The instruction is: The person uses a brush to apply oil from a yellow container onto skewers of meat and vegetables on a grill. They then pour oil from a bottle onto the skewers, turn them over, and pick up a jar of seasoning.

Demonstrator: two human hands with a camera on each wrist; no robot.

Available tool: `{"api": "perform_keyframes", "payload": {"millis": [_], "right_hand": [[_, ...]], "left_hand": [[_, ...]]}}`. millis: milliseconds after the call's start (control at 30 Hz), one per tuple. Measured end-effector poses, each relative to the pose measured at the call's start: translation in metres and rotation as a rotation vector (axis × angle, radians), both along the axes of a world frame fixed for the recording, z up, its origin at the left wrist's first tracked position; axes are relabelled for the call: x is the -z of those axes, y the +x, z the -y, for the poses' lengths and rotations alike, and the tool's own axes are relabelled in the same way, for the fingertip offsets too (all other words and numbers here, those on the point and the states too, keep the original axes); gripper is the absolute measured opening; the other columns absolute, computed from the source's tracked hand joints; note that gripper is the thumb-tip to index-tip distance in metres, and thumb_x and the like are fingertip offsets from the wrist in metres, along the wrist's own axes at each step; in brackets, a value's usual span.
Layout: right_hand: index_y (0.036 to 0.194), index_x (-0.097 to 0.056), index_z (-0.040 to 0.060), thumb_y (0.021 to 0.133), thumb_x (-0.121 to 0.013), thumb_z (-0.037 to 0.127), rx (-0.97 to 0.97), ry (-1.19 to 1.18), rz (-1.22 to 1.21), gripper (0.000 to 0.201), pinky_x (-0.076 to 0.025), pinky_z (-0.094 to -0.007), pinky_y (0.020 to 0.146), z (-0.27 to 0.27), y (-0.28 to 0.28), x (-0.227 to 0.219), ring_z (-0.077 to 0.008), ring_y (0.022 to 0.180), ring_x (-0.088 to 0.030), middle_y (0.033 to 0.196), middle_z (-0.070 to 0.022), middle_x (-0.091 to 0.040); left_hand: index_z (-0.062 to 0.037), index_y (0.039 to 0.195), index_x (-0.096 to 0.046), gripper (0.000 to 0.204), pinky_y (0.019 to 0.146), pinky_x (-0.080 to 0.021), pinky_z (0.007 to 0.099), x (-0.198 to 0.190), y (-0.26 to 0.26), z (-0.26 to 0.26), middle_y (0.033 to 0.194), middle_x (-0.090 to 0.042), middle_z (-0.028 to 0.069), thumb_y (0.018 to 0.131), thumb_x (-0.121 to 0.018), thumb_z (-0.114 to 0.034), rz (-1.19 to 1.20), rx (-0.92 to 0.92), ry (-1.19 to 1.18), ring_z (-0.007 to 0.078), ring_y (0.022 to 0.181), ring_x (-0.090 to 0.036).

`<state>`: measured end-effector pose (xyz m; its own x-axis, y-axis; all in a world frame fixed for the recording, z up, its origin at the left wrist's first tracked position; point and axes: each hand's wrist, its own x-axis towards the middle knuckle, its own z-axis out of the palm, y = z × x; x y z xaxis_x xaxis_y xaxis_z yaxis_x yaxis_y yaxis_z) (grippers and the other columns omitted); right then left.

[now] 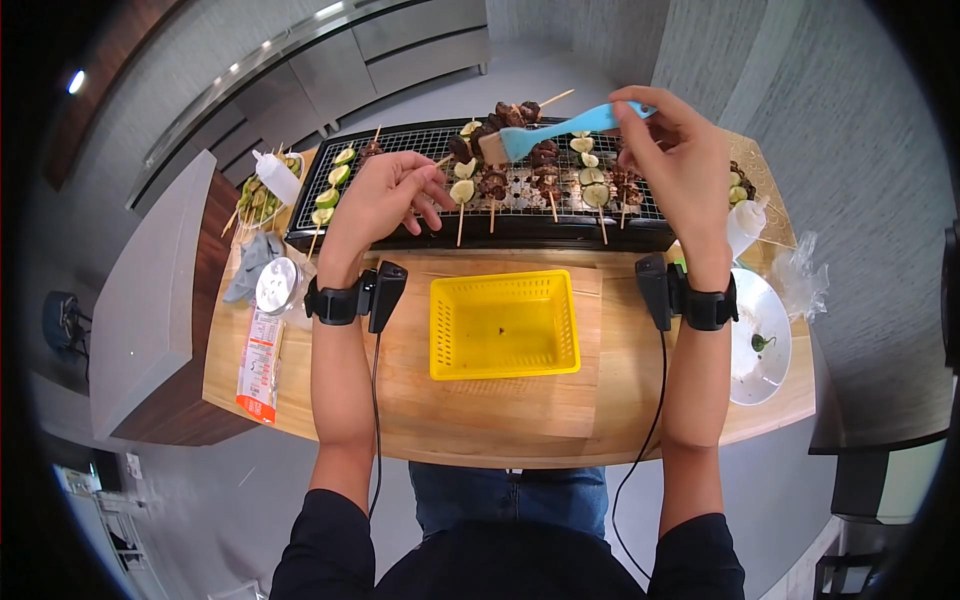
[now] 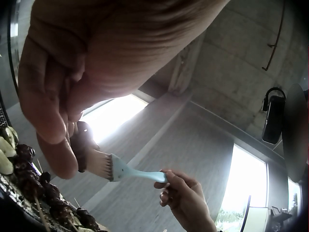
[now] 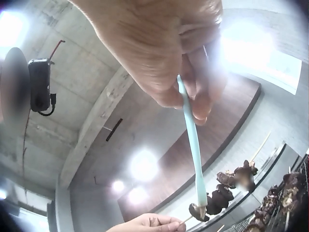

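Note:
The left hand (image 1: 392, 200) pinches the end of a meat skewer (image 1: 515, 115), which it holds up above the black grill (image 1: 470, 228). A light blue brush (image 1: 570, 124) is gripped near its handle end by the right hand (image 1: 680, 150). The brush's pale bristles (image 2: 100, 164) touch the meat near the left fingers. In the right wrist view the meat chunks (image 3: 223, 193) run along the raised stick, the brush (image 3: 194, 145) coming down on the chunk nearest the left hand (image 3: 147, 224). More meat and green slice skewers lie on the grate.
A yellow basket (image 1: 505, 374) stands in front of the grill. At the left are a shaker (image 1: 280, 284), a grey cloth (image 1: 256, 262), a white bottle (image 1: 277, 176) and a packet (image 1: 260, 362). At the right are a white plate (image 1: 758, 380), another bottle (image 1: 742, 226) and a plastic bag (image 1: 800, 280).

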<state>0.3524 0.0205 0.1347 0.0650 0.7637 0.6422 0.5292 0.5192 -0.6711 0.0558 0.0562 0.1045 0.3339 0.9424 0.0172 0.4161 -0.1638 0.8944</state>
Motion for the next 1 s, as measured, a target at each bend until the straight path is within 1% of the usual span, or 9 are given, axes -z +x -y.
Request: {"api": "perform_keyframes", "payload": {"millis": [33,100,133,200,533,600,733,800,1000], "right_hand": [[0.104,-0.07,0.0067,0.091,-0.066,0.02,0.0,0.0,0.0,0.019,-0.044,-0.0224,0.052,0.0,0.001,-0.001,-0.008,0.057,-0.063,0.065,-0.0042,-0.066],[0.11,-0.068,0.0033,0.094,-0.064,0.017,0.046,0.035,-0.085,0.021,-0.045,-0.0191,0.056,0.0,0.004,-0.003,-0.006,0.061,-0.06,0.073,-0.0035,-0.067],[0.11,-0.068,0.0033,0.094,-0.064,0.017,0.046,0.034,-0.084,0.021,-0.045,-0.0191,0.056,-0.002,0.004,-0.003,-0.006,0.061,-0.06,0.073,-0.0035,-0.067],[0.106,-0.069,0.0052,0.092,-0.064,0.018,0.083,0.067,-0.205,0.02,-0.048,-0.0216,0.056,-0.004,0.006,-0.003,-0.0079,0.059,-0.063,0.076,-0.0051,-0.071],[0.104,-0.068,0.0035,0.092,-0.063,0.019,0.136,0.045,-0.106,0.02,-0.049,-0.0222,0.057,-0.004,0.009,-0.003,-0.0098,0.06,-0.066,0.074,-0.0066,-0.071],[0.103,-0.069,0.0033,0.092,-0.063,0.019,0.178,0.041,-0.032,0.02,-0.049,-0.0226,0.056,-0.003,0.013,-0.003,-0.0102,0.059,-0.065,0.073,-0.0067,-0.071],[0.104,-0.068,0.0035,0.093,-0.063,0.018,0.163,0.034,-0.108,0.02,-0.049,-0.0229,0.055,-0.004,0.014,-0.003,-0.0105,0.059,-0.065,0.074,-0.0071,-0.071],[0.106,-0.068,0.0038,0.093,-0.063,0.017,0.161,0.082,-0.14,0.019,-0.049,-0.023,0.055,-0.006,0.015,-0.001,-0.0106,0.059,-0.065,0.076,-0.0075,-0.072],[0.108,-0.068,0.0042,0.093,-0.063,0.016,0.16,0.122,-0.149,0.019,-0.049,-0.0229,0.055,-0.008,0.013,0.001,-0.01,0.059,-0.065,0.078,-0.0073,-0.072]], "left_hand": [[0.0031,0.103,-0.059,0.025,0.05,-0.05,0.0221,0.0,0.0,0.0,0.086,-0.071,0.0133,0.101,-0.044,-0.017,0.0,0.0,0.0,0.014,0.062,-0.068],[0.0031,0.103,-0.059,0.025,0.049,-0.05,0.0221,0.0,0.0,0.0,0.087,-0.071,0.0133,0.101,-0.044,-0.017,0.004,0.002,0.002,0.0141,0.063,-0.068],[0.0031,0.103,-0.059,0.025,0.049,-0.05,0.0221,0.0,0.0,0.0,0.087,-0.071,0.0133,0.101,-0.044,-0.017,0.004,0.002,0.001,0.0141,0.063,-0.068],[0.0029,0.103,-0.059,0.025,0.05,-0.05,0.0219,0.0,0.001,0.001,0.087,-0.071,0.0133,0.101,-0.044,-0.017,-0.006,-0.003,0.003,0.0141,0.063,-0.068],[0.0027,0.102,-0.06,0.025,0.05,-0.05,0.0215,-0.002,0.0,0.001,0.087,-0.072,0.0133,0.101,-0.043,-0.016,0.002,-0.017,-0.002,0.0137,0.063,-0.068],[0.0015,0.102,-0.059,0.026,0.048,-0.049,0.02,-0.001,-0.002,0.0,0.087,-0.072,0.0135,0.102,-0.046,-0.021,0.032,-0.018,0.004,0.0125,0.061,-0.066],[0.0014,0.102,-0.059,0.026,0.048,-0.049,0.0203,-0.001,-0.002,0.0,0.087,-0.071,0.0134,0.102,-0.046,-0.022,0.045,-0.012,0.016,0.0129,0.061,-0.066],[0.0012,0.103,-0.058,0.026,0.047,-0.049,0.0205,-0.001,-0.002,0.0,0.086,-0.071,0.0133,0.102,-0.047,-0.022,0.049,-0.013,0.013,0.0132,0.06,-0.066],[0.0006,0.103,-0.059,0.025,0.047,-0.049,0.0204,0.0,-0.001,0.0,0.086,-0.071,0.0127,0.102,-0.047,-0.022,0.045,0.0,0.002,0.0128,0.06,-0.066]]}}
